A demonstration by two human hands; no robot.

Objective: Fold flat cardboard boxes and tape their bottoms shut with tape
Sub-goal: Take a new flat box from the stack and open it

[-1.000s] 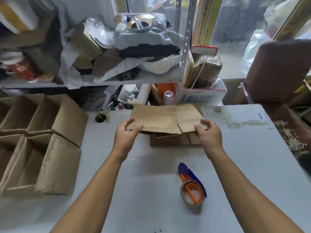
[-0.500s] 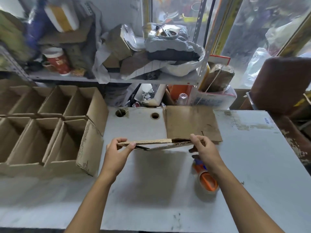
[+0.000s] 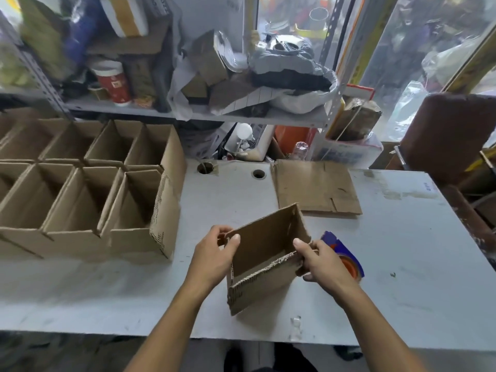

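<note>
So both forearms come in from 6 o'clock and meet over the middle of the grey table [image 3: 402, 251]. The left hand [image 3: 214, 257] has its fingers curled round the left end of the cardboard box [image 3: 264, 260], thumb on the near side, fingers over the top corner. The right hand [image 3: 320, 261] pinches the right end, thumb on top of the near wall's ragged edge, other fingers wrapped behind.

The box sits right between the two hands, popped open into a sleeve with the opening facing up, tilted so its far wall stands higher. Can't tell if the bottom touches the table.

Around it, biggest first: the cluttered metal shelf [image 3: 188, 114] runs across 12 o'clock. A block of already opened boxes [image 3: 80, 200] fills the 9 o'clock side, packed side by side in rows. A stack of flat cardboard [image 3: 314, 186] lies at about 1 o'clock, well apart from the hands. The tape dispenser [image 3: 346, 253], blue and orange, lies at 3 o'clock just behind the right hand, which half hides it.
</note>
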